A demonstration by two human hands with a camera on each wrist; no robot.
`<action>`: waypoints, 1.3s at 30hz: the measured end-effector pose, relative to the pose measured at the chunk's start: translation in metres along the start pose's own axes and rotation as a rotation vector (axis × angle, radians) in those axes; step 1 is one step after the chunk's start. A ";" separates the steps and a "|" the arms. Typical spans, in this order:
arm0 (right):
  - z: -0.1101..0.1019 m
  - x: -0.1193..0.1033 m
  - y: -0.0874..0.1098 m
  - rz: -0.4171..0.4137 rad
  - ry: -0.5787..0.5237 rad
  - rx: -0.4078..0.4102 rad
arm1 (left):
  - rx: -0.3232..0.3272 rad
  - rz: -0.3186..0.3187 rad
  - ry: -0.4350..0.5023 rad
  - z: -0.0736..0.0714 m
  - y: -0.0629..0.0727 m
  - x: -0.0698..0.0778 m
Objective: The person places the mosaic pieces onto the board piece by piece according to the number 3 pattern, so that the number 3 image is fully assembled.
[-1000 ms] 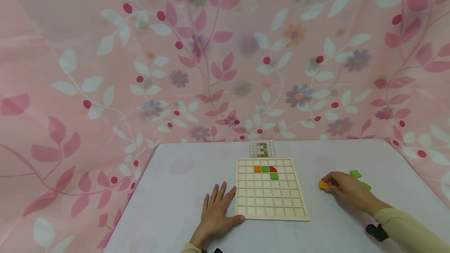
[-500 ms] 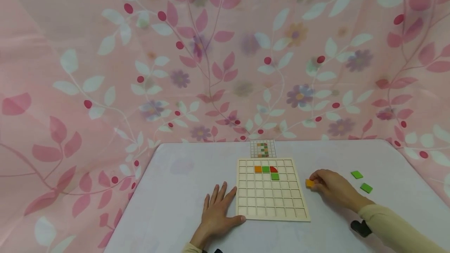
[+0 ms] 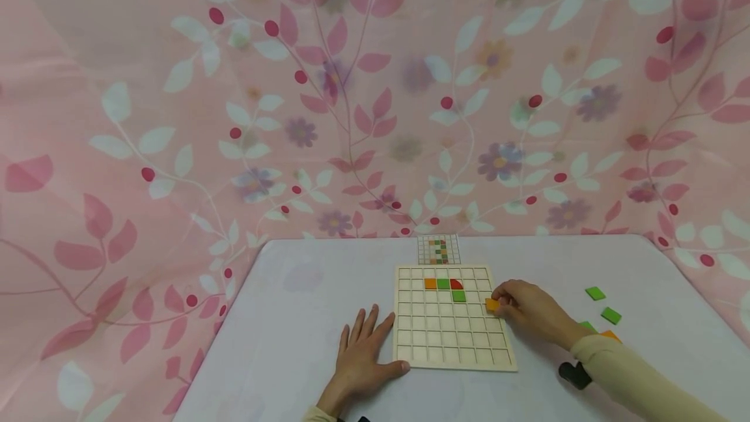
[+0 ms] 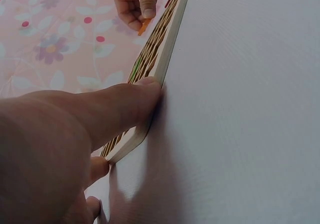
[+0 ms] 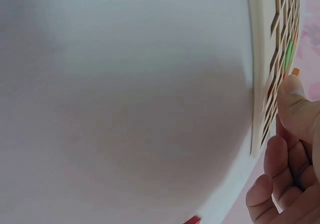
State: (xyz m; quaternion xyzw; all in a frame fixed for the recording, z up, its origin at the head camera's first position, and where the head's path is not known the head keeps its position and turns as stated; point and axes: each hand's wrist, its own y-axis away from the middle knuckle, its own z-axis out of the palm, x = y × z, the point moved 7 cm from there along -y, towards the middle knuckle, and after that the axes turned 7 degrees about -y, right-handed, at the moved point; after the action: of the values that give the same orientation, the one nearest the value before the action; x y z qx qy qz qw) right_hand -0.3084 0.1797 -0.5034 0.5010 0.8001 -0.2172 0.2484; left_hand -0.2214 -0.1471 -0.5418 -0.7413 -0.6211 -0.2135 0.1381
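Observation:
A wooden grid board [image 3: 445, 344] lies on the table, its upper rows bearing an orange square tile [image 3: 430, 284], a green tile [image 3: 443, 284], a red quarter-round tile [image 3: 456, 284] and a second green tile [image 3: 459, 296]. My right hand [image 3: 536, 311] pinches an orange square tile [image 3: 492, 305] between thumb and fingertips over the board's right edge. In the left wrist view that orange tile [image 4: 144, 26] hangs above the board. My left hand [image 3: 363, 353] lies with fingers spread at the board's left side, its thumb [image 4: 135, 99] touching the board's edge.
Behind the board lies a small pattern card [image 3: 439, 250] with a coloured grid figure. To the right are loose green tiles [image 3: 595, 293], with another orange tile [image 3: 611, 336] partly behind the right sleeve. A red piece [image 5: 193, 219] shows in the right wrist view.
My right hand has carried the orange tile leftward from the loose pieces to the board's right edge, uncovering more tiles behind it. The left hand has stayed in place.

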 end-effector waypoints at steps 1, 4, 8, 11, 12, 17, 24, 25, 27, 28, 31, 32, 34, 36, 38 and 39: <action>0.002 -0.001 -0.002 0.002 -0.005 0.000 | 0.001 0.001 0.001 0.000 0.000 0.000; 0.010 -0.006 -0.007 0.014 -0.034 -0.011 | 0.000 -0.005 -0.003 0.001 0.000 -0.001; 0.023 -0.011 -0.013 0.031 -0.068 -0.036 | -0.004 -0.012 -0.010 0.002 0.000 -0.002; 0.030 -0.015 -0.016 0.026 -0.078 -0.045 | 0.002 -0.005 -0.004 0.002 0.000 -0.001; 0.032 -0.017 -0.017 0.026 -0.082 -0.046 | 0.005 -0.003 -0.004 0.002 0.000 -0.001; 0.038 -0.023 -0.022 0.006 -0.092 -0.058 | 0.012 0.001 0.001 0.002 0.000 -0.001; 0.037 -0.025 -0.031 -0.028 -0.076 -0.035 | 0.004 -0.002 0.006 0.001 0.000 0.000; 0.036 -0.025 -0.032 -0.028 -0.082 -0.036 | 0.003 -0.003 0.004 0.001 0.000 0.000; 0.036 -0.024 -0.032 -0.026 -0.090 -0.034 | 0.003 0.000 0.005 0.000 0.000 0.000; 0.036 -0.024 -0.033 -0.020 -0.097 -0.033 | 0.002 -0.001 0.007 0.000 0.000 0.001; 0.035 -0.022 -0.033 -0.020 -0.114 -0.033 | 0.003 -0.002 0.012 -0.001 0.000 0.001; 0.036 -0.022 -0.033 -0.021 -0.119 -0.034 | 0.007 0.000 0.014 -0.001 0.000 0.001; 0.036 -0.021 -0.033 -0.023 -0.136 -0.038 | 0.009 0.001 0.018 -0.001 -0.001 0.001; 0.036 -0.020 -0.032 -0.028 -0.151 -0.037 | 0.012 0.002 0.020 -0.001 -0.001 0.000; 0.036 -0.019 -0.031 -0.036 -0.159 -0.035 | 0.010 -0.004 0.022 0.001 -0.001 -0.001; 0.036 -0.019 -0.030 -0.038 -0.164 -0.033 | 0.004 -0.009 0.023 0.002 -0.001 -0.002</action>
State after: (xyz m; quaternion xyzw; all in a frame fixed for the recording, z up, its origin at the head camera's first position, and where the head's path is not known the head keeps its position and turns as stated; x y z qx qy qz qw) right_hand -0.3223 0.1329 -0.5171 0.4622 0.7899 -0.2487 0.3171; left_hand -0.2226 -0.1479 -0.5444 -0.7356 -0.6235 -0.2212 0.1458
